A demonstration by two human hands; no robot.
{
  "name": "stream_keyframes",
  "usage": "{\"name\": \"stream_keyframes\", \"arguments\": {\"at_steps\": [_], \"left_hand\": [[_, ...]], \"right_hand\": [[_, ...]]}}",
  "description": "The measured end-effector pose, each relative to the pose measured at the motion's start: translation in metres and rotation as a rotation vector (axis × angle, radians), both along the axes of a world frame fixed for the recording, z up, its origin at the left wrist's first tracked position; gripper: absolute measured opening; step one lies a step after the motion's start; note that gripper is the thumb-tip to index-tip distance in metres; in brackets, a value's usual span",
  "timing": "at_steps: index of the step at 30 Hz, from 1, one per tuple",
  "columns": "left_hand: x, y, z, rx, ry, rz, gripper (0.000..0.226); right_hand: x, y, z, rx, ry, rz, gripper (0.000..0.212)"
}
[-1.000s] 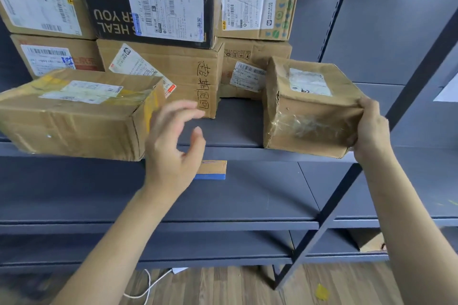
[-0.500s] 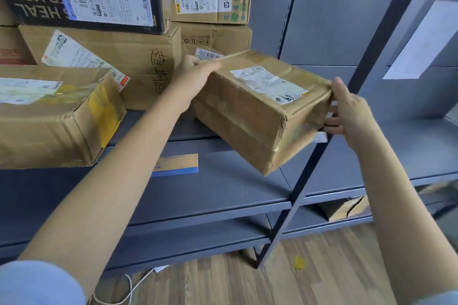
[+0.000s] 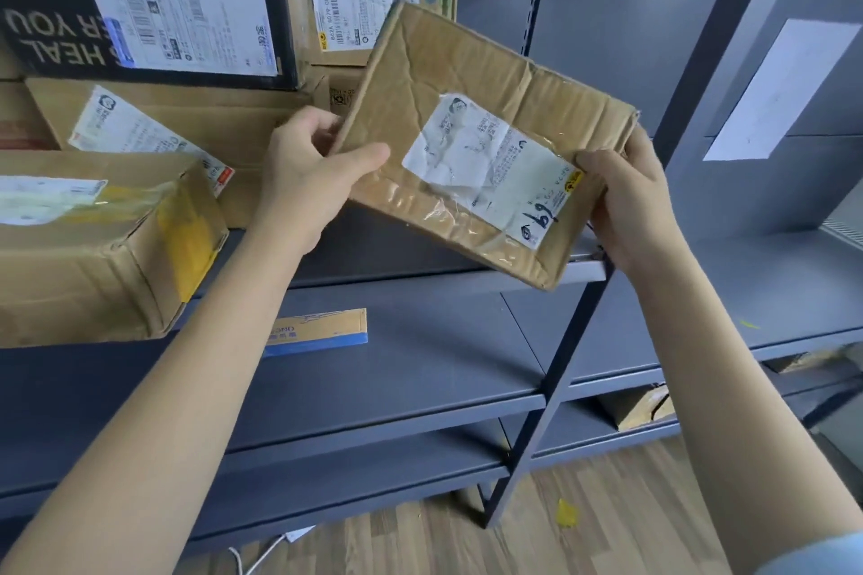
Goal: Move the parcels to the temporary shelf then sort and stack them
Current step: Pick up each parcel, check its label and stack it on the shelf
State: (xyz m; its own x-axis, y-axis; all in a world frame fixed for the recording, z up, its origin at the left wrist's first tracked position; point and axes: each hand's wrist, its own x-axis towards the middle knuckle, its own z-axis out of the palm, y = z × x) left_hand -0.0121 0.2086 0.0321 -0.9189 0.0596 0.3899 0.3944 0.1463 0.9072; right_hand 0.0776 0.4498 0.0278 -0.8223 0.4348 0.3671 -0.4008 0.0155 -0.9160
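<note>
Left hand [image 3: 310, 175] grips the parcel's [image 3: 471, 117] left edge, thumb on top; right hand [image 3: 628, 201] clamps its right corner. The parcel tilts between them, off the shelf [image 3: 420, 280]. Left of the left hand sit stacked boxes [image 3: 187, 117].

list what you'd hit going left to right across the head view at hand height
taped box → left hand → held parcel → right hand → shelf post → white paper sheet
</note>
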Motion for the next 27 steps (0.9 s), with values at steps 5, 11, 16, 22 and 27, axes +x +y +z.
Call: {"name": "stream_keyframes", "arguments": {"at_steps": [5,11,16,22,27], "left_hand": [[0.003,-0.003,-0.015,-0.092,0.1,0.097,0.032],[0.002,0.002,-0.043,-0.513,0.457,0.286,0.098],[-0.018,0.011,-0.048,-1.048,0.869,0.449,0.112],[-0.051,0.018,-0.046,-1.213,0.813,0.491,0.115],[-0.066,0.025,-0.048,-1.24,0.763,0.493,0.111]], "right_hand": [[-0.021,0.006,-0.004,0.273,0.011,-0.038,0.067],[-0.037,-0.004,-0.042,0.517,-0.079,-0.135,0.1],[-0.056,-0.007,-0.048,0.876,0.067,-0.368,0.116],[-0.084,0.0,-0.036,1.197,-0.098,-0.47,0.105],[-0.106,0.005,-0.038,1.137,-0.082,-0.447,0.102]]}}
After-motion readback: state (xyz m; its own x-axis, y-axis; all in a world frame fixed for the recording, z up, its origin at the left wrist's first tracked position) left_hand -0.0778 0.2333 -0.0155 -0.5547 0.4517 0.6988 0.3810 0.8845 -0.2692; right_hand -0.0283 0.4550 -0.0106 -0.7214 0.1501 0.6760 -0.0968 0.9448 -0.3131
